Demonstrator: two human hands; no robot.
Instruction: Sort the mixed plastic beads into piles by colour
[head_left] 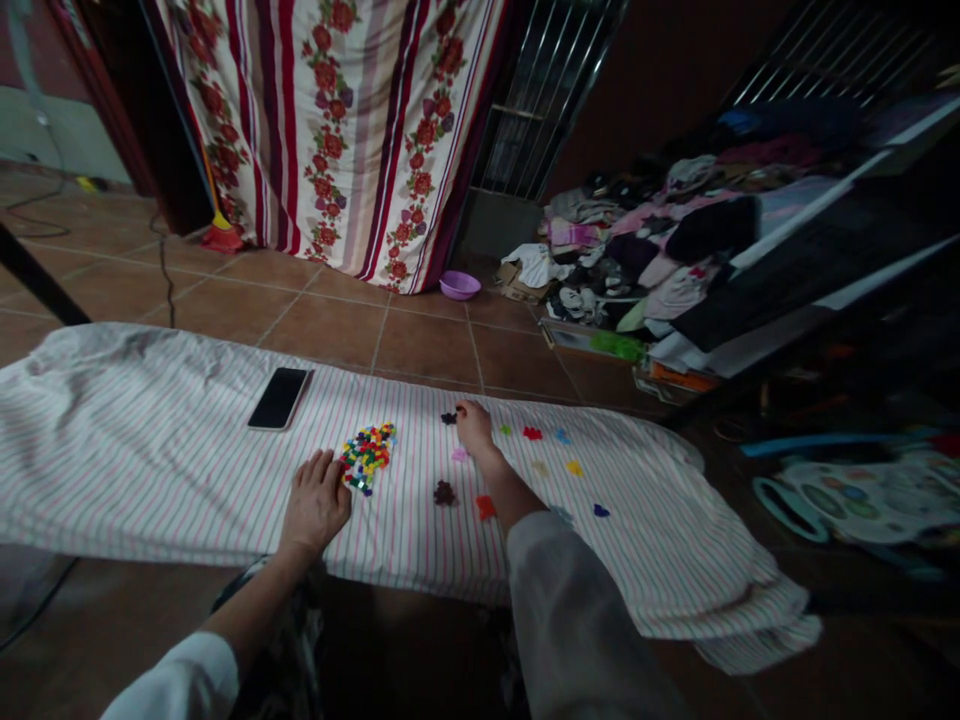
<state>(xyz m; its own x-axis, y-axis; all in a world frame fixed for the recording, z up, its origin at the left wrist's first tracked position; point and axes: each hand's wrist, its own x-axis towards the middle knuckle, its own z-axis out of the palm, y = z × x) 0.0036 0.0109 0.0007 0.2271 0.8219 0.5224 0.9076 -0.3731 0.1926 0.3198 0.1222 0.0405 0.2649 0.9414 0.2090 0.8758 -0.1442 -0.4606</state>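
My left hand (318, 498) lies palm down on the striped cloth (187, 470), fingers stretched out, its fingertips at the left edge of a heap of small multicoloured beads (367, 455). Farther right, my right hand (475, 428) is closed in a pinch beside a small black cluster (448, 418); whatever its fingers hold is too small to make out. Around that hand lie little single-colour clusters: pink (459, 455), brown (444, 492), orange (485, 507), green (505, 430), red (532, 433), light blue (562, 436), beige (540, 467), yellow (574, 467) and dark blue (601, 510). My right forearm partly covers a grey-blue cluster (561, 514).
A phone (279, 399) rests on the cloth, left of the heap. Beyond the covered surface, a purple basin (460, 286) stands on the tiled floor by a floral curtain (330, 130). Piled clothes (637, 235) fill the back right. A broom (222, 235) leans at left.
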